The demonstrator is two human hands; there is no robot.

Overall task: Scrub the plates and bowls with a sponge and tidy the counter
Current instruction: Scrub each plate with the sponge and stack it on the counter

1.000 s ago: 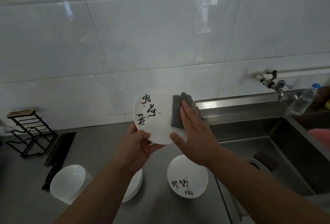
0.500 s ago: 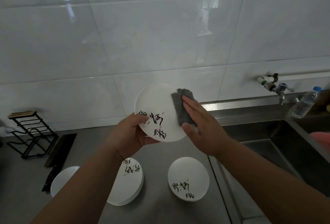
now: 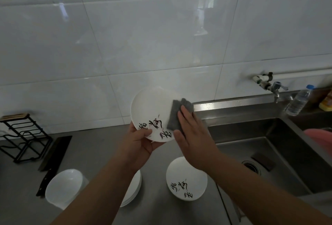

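Left hand (image 3: 142, 139) is clamped on the lower edge of a white plate (image 3: 150, 110), thumb lying across the face next to the black brush lettering, fingers hidden behind it so it's tipped up toward the camera, held up over the counter (image 3: 100, 153) in front of the tiled wall (image 3: 143, 36). Right hand (image 3: 193, 135) is flat and spread out, palm pressing a gray sponge (image 3: 177, 115) against the plate's right side, with the sponge's top edge poking out past the fingertips and over the rim. So the two hands are close together, nearly touching, with the plate between them. Below the left forearm there's a stack of plates (image 3: 133, 192) on the counter, mostly covered by the arm, and further left of that a plain white bowl (image 3: 62, 188). Under the right wrist sits another dish (image 3: 186, 182) with the same lettering, right by the sink (image 3: 269, 144) edge. Sink is off to the right of the right hand, drain (image 3: 251, 166) visible, tap (image 3: 274, 87) on the wall above it and a water bottle (image 3: 298, 100) on the ledge just right of the tap. Way left of the left hand: a black wire rack (image 3: 21, 135) and a dark knife (image 3: 52, 162) lying flat on the counter next to it.
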